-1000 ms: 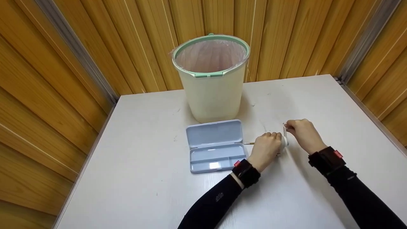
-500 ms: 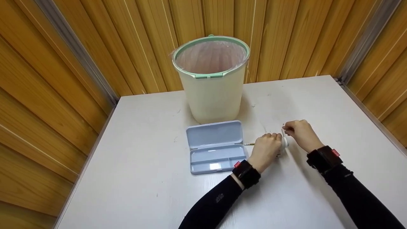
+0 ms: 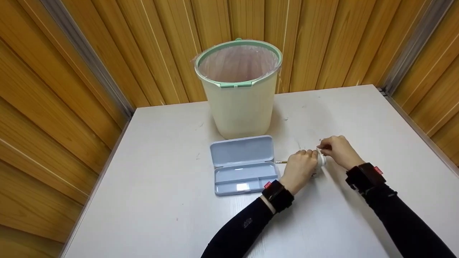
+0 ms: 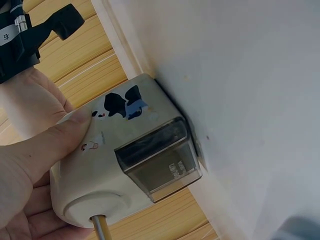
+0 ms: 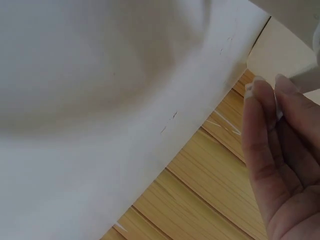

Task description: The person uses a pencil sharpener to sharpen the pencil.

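My left hand (image 3: 300, 166) holds a pale crank pencil sharpener (image 4: 95, 175), its thumb across a side with dark and blue cartoon prints. A smoky clear shavings drawer (image 4: 165, 172) shows on the sharpener's body. A yellowish pencil (image 4: 101, 227) sticks out of the sharpener's hole and, in the head view, points left toward the pencil case. At the opposite end, my right hand (image 3: 339, 150) pinches the white crank handle (image 5: 306, 77) between thumb and fingertips. Most of the sharpener is hidden behind the left hand in the head view.
An open light-blue pencil case (image 3: 242, 150) lies left of the hands, its divided tray facing up. Behind it stands a cream bin (image 3: 240, 111) with a green rim and a clear liner. Wood-panelled walls (image 3: 322, 46) border the white table (image 3: 161, 161).
My right hand has shifted slightly left and down, and the crank has turned with it. The left hand, sharpener and pencil case stay in place.
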Demonstrator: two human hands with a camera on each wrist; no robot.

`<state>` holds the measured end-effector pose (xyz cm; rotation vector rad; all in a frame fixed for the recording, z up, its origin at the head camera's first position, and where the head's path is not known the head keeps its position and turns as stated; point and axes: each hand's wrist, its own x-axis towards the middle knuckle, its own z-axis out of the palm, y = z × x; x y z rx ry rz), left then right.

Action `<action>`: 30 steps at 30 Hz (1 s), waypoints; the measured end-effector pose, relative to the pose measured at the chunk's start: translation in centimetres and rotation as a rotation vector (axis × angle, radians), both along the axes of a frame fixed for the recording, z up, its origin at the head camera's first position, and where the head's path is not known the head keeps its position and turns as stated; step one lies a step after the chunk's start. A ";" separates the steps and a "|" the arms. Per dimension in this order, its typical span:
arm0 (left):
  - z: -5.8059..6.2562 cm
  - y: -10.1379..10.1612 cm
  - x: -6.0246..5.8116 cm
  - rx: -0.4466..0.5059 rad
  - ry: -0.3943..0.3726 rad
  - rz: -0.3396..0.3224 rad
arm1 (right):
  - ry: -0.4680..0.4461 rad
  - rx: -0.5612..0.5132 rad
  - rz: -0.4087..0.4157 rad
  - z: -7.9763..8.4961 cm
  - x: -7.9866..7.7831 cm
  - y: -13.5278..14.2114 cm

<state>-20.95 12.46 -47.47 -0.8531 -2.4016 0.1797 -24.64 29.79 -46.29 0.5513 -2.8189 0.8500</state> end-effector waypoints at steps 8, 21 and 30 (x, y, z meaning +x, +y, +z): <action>0.1 -0.1 0.0 -0.008 -0.007 0.001 | -0.083 0.004 0.023 0.3 -0.5 0.1; 0.1 0.1 0.2 -0.016 -0.001 0.013 | -0.204 0.074 0.145 -1.4 0.1 0.6; 0.1 0.2 0.3 -0.016 0.060 0.036 | -0.239 0.058 0.146 -1.4 0.6 0.6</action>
